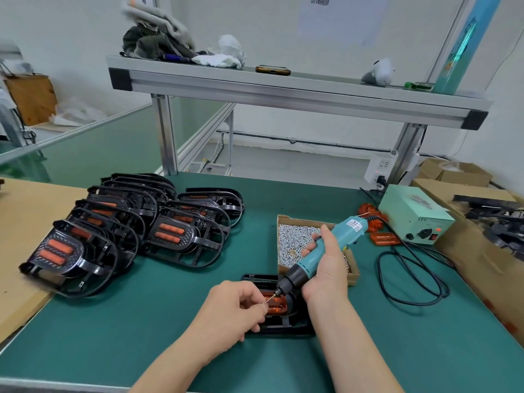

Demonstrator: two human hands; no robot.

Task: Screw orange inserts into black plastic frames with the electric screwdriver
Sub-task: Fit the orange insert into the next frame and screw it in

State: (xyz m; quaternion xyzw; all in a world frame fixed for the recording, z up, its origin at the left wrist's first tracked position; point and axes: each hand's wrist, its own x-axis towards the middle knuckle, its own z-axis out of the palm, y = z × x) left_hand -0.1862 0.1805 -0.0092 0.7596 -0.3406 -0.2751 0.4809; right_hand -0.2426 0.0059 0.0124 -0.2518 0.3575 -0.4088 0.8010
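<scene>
Left hand (232, 304) is pinching a screw (266, 301) at the bit (274, 295), right hand's (326, 268) grip is wrapping the screwdriver (350, 226), leaning toward one o'clock over the insert (279, 303) in the frame (255, 277) at the bench's (170, 321) six o'clock, and it's needing squaring up before driving.

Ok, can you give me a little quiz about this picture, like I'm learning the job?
1. True or false: the right hand holds the electric screwdriver.
2. Where do the loose screws lie? A in a cardboard box; B in a glass jar; C in a blue bucket.
3. Fill in: the stacked black frames lie on the person's ___ side.
Key: 1 true; 2 A; 3 left.
</scene>
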